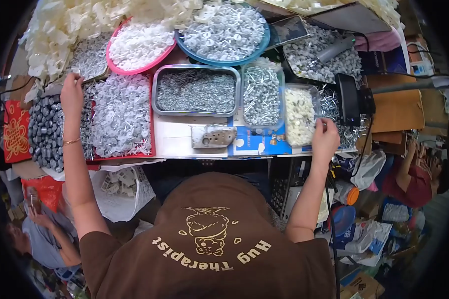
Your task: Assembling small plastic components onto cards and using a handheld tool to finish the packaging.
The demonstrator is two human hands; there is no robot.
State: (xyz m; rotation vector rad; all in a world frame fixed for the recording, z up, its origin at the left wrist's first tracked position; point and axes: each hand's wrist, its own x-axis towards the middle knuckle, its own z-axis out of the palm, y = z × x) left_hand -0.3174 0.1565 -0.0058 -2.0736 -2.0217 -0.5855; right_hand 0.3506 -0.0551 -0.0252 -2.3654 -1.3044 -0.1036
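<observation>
My left hand [72, 90] is raised at the far left, fingers drawn together. It hovers by a tray of small metal pieces [89, 59] and below the heaped cream plastic parts [52, 42]; anything in its fingertips is too small to make out. At the right, my right hand [327, 137] has its fingers pinched at the right edge of a clear tub of small cream-white pieces [299, 112]. Whatever this pinch holds is hidden. Between my arms, a worn metal block with holes [213, 137] lies near the table's front edge.
Around it stand a tub of metal pins [197, 92], a tub of screws [261, 94], a red tray of nail clips [122, 117], a pink basin [140, 47] and a blue basin [223, 32]. Dark grey cylinders [47, 132] lie left. A black device [347, 99] stands right. Other people sit both sides.
</observation>
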